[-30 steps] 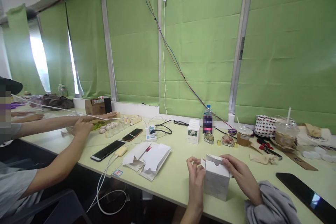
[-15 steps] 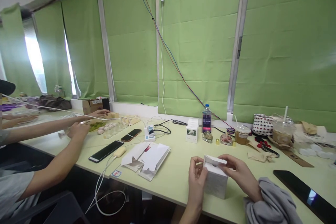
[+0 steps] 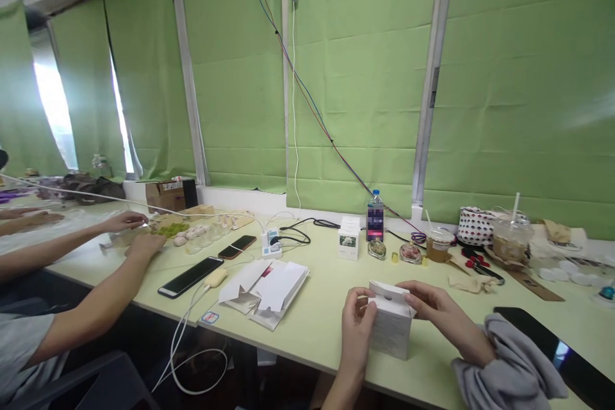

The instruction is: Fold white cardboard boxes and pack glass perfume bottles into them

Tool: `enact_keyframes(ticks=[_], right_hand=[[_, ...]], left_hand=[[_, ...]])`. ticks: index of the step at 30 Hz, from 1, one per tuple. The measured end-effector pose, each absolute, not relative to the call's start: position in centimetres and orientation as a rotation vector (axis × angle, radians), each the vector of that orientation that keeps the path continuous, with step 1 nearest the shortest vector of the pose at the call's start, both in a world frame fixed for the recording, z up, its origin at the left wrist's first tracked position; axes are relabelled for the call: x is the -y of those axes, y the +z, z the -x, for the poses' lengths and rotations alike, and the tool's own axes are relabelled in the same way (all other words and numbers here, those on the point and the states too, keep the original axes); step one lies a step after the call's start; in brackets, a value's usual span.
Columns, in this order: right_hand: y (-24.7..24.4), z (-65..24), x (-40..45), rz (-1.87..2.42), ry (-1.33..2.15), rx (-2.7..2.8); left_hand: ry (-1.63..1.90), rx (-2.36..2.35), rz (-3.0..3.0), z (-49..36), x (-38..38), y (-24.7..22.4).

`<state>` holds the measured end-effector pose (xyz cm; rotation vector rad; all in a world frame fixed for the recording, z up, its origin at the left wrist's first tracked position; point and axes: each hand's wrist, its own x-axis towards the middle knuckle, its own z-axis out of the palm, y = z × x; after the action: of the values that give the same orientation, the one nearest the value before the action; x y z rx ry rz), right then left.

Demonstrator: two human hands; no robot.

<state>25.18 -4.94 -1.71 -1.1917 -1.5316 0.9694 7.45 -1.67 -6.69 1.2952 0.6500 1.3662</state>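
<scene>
A small white paper box stands upright near the table's front edge, its top flaps raised. My left hand is closed on its left side, with the thumb and fingers at the upper corner. At the upper right edge, my right hand pinches the box by a flap. Flat, unfolded white box blanks lie to the left of my hands. Beyond them stands a finished white box with a flower picture, beside a blue-capped bottle and two small glass containers, one green-filled and one pink-filled.
Two phones, a power strip and white cables lie left of centre. A co-worker's hands reach over green and pale pieces there. Drink cups, a dotted pouch and a large black phone are at right.
My right hand has shifted from the flap's top to the box's upper right side. The flap leans further back, showing more of the top. The co-worker's far hand has moved left.
</scene>
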Motion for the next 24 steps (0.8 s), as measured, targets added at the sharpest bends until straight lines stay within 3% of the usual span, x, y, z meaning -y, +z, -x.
enact_keyframes(ticks=[14, 24], right_hand=[[-1.2, -26.3, 5.4, 1.028, 1.217, 1.556], [-1.9, -25.1, 4.4, 1.019, 1.089, 1.604]], left_hand=[[1.374, -0.668, -1.316, -6.9, 1.8, -5.4], [1.377, -0.695, -1.457, -6.9, 0.9, -5.9]])
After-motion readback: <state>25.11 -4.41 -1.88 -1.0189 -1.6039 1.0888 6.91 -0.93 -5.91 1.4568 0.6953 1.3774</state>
